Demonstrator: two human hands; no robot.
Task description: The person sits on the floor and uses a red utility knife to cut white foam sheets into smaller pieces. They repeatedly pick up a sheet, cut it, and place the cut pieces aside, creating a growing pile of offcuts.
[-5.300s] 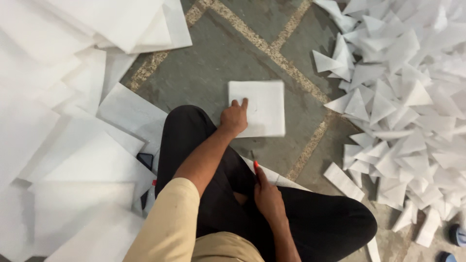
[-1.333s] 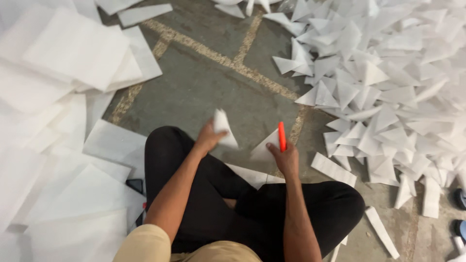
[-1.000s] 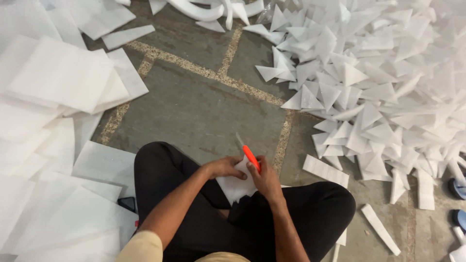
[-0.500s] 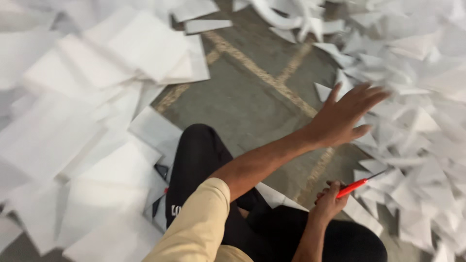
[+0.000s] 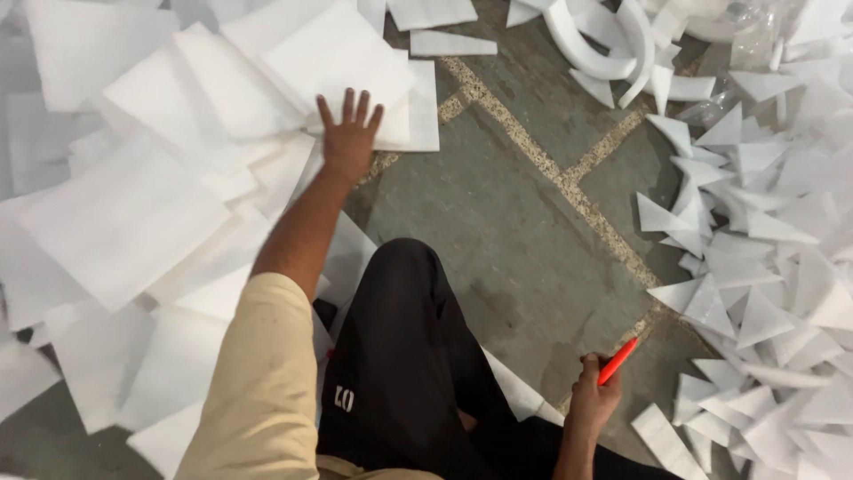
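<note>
My left hand (image 5: 348,133) reaches far forward with fingers spread, pressing flat on a square white foam sheet (image 5: 342,62) at the edge of the pile on the left. My right hand (image 5: 593,400) rests low beside my knee, closed around a red-handled cutter (image 5: 617,361) that points up and to the right. I sit cross-legged in black trousers (image 5: 404,356) on the grey tiled floor.
A big heap of square white foam sheets (image 5: 133,204) covers the left side. Several cut foam triangles (image 5: 764,267) lie piled on the right. Curved foam offcuts (image 5: 613,44) sit at the top. Bare grey floor (image 5: 515,213) lies between the piles.
My left hand has swung from the triangle pile on the right over to the square sheets on the left. The right hand still holds the red cutter near my knee.
</note>
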